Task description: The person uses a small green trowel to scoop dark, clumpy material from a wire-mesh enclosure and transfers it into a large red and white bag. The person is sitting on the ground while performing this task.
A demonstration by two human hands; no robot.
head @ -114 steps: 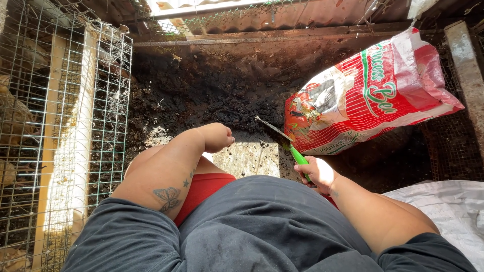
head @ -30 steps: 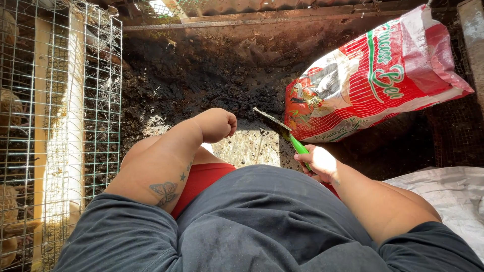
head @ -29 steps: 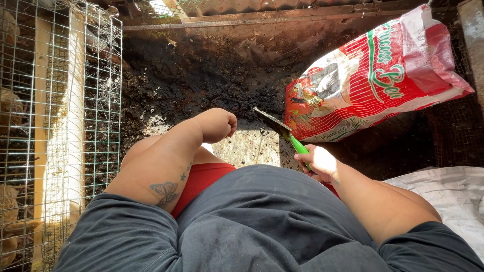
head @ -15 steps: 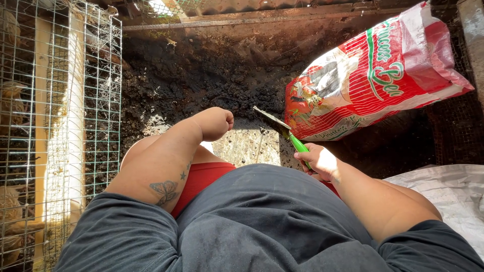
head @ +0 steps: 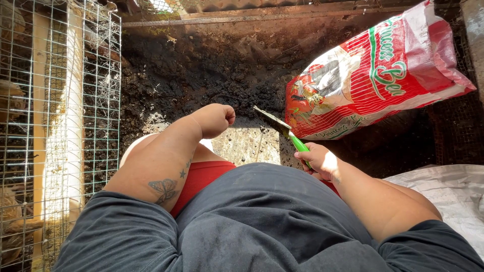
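Green plastic forms the handle of a small scraper [head: 285, 132], gripped in the right hand [head: 318, 162] with fingers wrapped round it; its metal blade points up-left over a pale cleared patch of floor [head: 242, 146], just beside a red-and-white printed feed sack [head: 378, 75]. The left hand [head: 214, 120] is curled into a loose fist, holding nothing, above the same patch. Dark, crumbly muck [head: 201, 70] covers the floor behind. A wire mesh cage [head: 60, 126] stands on the left, a white woven sack [head: 443, 191] lower right.
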